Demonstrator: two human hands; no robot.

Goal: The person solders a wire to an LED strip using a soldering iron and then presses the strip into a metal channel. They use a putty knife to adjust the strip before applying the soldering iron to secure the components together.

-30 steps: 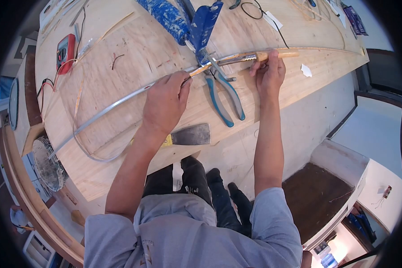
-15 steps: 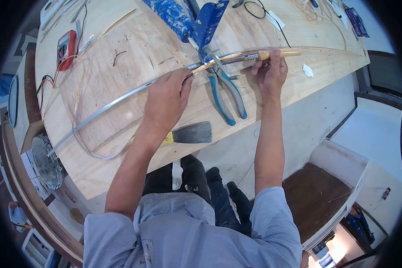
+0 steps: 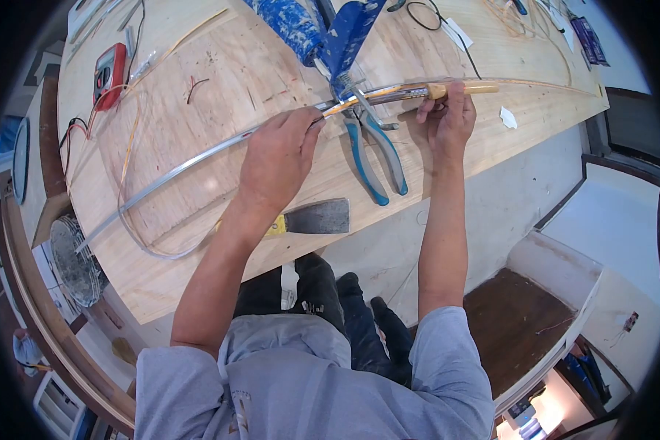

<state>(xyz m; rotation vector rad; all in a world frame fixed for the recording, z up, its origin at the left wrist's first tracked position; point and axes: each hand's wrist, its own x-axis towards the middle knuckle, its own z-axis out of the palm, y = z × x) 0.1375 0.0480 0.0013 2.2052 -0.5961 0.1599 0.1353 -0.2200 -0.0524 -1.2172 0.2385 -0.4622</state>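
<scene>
My left hand (image 3: 280, 158) is closed, thumb and fingers pinching a thin yellow LED strip (image 3: 339, 108) beside the long aluminium channel (image 3: 170, 178). The channel curves across the wooden board in this fisheye view. My right hand (image 3: 449, 121) grips a wooden-handled tool (image 3: 481, 89) whose metal shaft points left along the channel, toward my left fingers. Just below the shaft lie pliers (image 3: 378, 158) with teal and grey handles, their jaws partly hidden. A blue, paint-spattered caulking gun (image 3: 290, 33) lies above, its metal rod end overlapping the strip and channel.
A putty knife (image 3: 317, 217) lies near the board's front edge, partly under my left forearm. Further left are a red multimeter (image 3: 108, 77) and loose wires. A torn white scrap (image 3: 507, 117) lies at right. Another person's dark trousers (image 3: 378, 330) show below the board.
The view has shifted very slightly. Both hands keep their holds in nearly the same places, with no clear movement of the tool or strip.
</scene>
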